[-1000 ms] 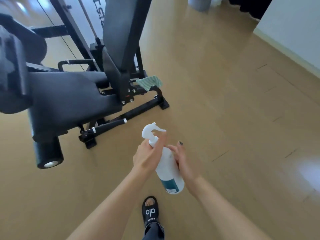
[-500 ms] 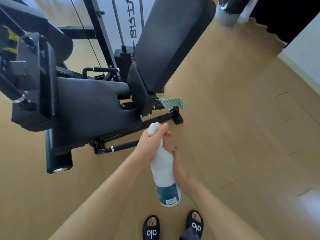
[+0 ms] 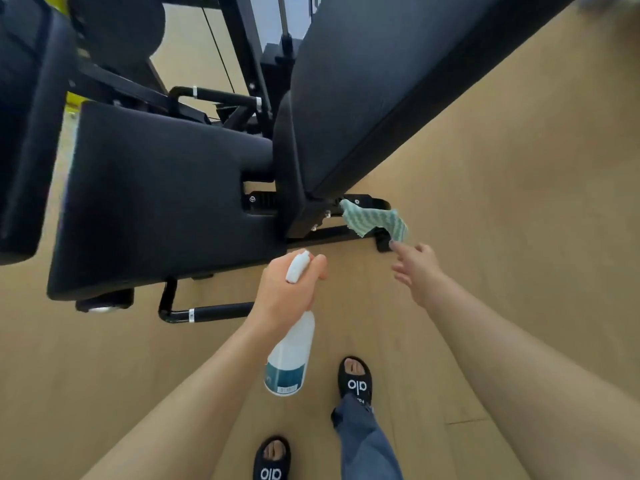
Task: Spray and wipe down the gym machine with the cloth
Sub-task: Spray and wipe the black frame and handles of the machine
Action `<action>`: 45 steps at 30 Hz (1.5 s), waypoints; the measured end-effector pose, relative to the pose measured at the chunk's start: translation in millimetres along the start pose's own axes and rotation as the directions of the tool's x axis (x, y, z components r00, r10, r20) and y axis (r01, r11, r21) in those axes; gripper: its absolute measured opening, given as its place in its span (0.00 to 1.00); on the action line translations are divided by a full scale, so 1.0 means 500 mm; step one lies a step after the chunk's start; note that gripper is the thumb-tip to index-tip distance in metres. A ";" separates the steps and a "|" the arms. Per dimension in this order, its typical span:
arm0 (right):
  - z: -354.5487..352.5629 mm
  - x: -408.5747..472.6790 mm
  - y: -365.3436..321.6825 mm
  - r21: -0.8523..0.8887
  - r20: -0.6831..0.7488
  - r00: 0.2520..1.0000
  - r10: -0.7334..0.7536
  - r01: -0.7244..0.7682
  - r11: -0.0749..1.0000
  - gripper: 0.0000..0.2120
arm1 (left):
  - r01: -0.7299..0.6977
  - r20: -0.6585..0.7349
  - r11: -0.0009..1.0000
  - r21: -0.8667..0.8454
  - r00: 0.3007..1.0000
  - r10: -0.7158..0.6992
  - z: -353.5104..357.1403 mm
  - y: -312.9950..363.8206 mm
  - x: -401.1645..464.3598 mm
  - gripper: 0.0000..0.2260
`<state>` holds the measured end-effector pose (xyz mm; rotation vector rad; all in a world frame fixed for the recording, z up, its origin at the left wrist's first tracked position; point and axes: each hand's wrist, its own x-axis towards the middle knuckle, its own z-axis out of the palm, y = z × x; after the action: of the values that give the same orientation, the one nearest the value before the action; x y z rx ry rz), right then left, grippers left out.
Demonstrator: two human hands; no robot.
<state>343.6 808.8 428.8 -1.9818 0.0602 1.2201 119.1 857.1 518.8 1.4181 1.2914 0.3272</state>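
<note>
A black gym machine fills the upper left, with a padded seat [image 3: 156, 199] and a tilted padded backrest [image 3: 381, 84]. A green and white striped cloth [image 3: 375, 220] hangs from the frame under the backrest. My left hand [image 3: 289, 294] grips the neck of a white spray bottle [image 3: 291, 355] with a teal label, nozzle toward the seat. My right hand [image 3: 415, 268] reaches out with its fingers extended, fingertips just below the cloth's lower corner; whether they touch it I cannot tell.
Tan wooden floor [image 3: 502, 237] spreads to the right. A black base bar [image 3: 207, 311] of the machine lies on the floor ahead of my feet. My feet wear black slides [image 3: 356, 381].
My right hand has let go of the bottle and moved up and right toward the cloth. I have stepped closer to the machine. My left hand still holds the bottle.
</note>
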 end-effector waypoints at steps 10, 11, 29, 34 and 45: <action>0.064 0.254 -0.046 0.267 -0.014 0.969 0.248 -0.235 0.935 0.39 | 0.162 -0.065 0.985 -0.061 0.984 -0.166 0.055 -0.041 0.147 0.13; 0.068 0.263 -0.046 0.275 -0.031 0.970 0.242 -0.224 0.935 0.33 | 0.168 -0.066 0.984 -0.059 0.983 -0.172 0.052 -0.040 0.154 0.13; 0.142 -0.195 -0.151 0.212 0.514 0.848 0.133 -0.275 0.938 0.25 | 0.247 -0.005 0.969 0.006 0.969 -0.247 -0.127 0.096 0.055 0.10; 0.154 -0.359 -0.232 0.226 0.713 0.701 -0.002 -0.227 0.947 0.19 | 0.304 0.104 0.947 -0.102 0.950 -0.293 -0.214 0.144 -0.034 0.20; 0.206 -0.578 -0.302 -0.085 0.937 0.324 0.131 -0.151 0.985 0.16 | 0.061 -0.322 0.973 -0.224 0.937 -0.133 -0.377 0.227 -0.193 0.07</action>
<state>176.3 879.0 718.4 -0.9381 -0.3613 2.3223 -6.4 904.3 718.5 1.1447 1.5470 0.6409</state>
